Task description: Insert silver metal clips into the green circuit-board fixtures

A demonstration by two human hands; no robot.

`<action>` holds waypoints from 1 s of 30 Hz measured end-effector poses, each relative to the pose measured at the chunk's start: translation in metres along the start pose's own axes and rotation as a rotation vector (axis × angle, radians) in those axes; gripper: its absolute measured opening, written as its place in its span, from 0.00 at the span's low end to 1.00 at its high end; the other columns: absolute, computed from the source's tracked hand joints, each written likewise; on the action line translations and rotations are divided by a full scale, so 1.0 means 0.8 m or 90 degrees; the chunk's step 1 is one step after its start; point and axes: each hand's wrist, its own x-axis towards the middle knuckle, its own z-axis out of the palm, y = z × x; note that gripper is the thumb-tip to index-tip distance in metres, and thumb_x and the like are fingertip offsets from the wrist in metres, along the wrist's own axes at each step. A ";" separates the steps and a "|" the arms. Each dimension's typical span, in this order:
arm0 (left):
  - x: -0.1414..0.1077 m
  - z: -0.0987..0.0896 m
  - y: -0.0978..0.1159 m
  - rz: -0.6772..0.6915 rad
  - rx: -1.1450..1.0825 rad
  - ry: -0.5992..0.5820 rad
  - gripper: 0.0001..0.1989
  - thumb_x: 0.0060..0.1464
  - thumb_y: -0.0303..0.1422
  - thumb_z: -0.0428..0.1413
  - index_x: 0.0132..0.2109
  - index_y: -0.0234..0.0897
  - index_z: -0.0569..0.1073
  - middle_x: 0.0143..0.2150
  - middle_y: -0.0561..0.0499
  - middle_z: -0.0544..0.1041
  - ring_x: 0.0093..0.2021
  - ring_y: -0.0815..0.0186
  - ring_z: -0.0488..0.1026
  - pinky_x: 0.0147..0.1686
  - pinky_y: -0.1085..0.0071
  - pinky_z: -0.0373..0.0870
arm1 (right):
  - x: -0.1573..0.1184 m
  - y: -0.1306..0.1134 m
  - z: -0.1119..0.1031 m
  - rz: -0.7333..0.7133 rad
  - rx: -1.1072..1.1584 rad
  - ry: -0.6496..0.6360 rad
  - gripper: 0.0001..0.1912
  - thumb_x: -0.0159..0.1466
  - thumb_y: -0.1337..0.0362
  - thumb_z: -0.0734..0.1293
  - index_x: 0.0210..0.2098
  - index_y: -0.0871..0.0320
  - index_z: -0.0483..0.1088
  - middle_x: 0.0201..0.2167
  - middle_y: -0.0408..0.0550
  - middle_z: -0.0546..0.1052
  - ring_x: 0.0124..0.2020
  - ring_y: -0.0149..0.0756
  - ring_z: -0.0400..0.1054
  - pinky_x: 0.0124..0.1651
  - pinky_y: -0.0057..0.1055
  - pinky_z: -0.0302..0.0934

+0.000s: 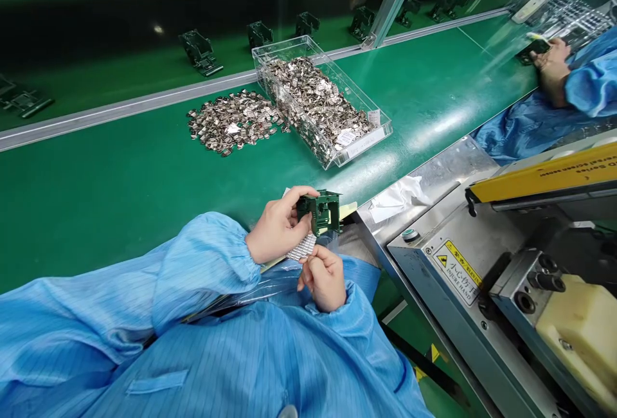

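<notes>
My left hand point(281, 225) grips a dark green plastic frame point(326, 212) with an open, box-like middle, fingers on its left side. Just below it, a patch of small silvery pieces in rows point(303, 248) shows between my hands; what carries them is partly hidden. My right hand point(325, 278) is closed at the lower edge of these rows, thumb and fingertips pinched together. Whatever lies in that pinch is too small to make out. Beyond my hands, a clear plastic tray point(359, 154) holds many small metal pieces, and a loose pile of them point(236, 121) lies beside it.
The green belt point(120, 206) runs across in front. Behind its metal rail point(130, 106) stand several dark green frames point(200, 51). At right is a machine with an injury warning label point(457, 271) and white paper point(399, 198). A co-worker's hand point(553, 67) holds a dark part.
</notes>
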 end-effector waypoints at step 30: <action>-0.017 0.001 -0.016 0.038 -0.174 -0.001 0.19 0.57 0.28 0.55 0.55 0.40 0.66 0.32 0.53 0.74 0.31 0.68 0.74 0.36 0.72 0.73 | -0.043 -0.068 -0.048 -0.285 -0.191 0.231 0.07 0.62 0.59 0.70 0.35 0.56 0.75 0.31 0.48 0.80 0.34 0.39 0.76 0.39 0.35 0.70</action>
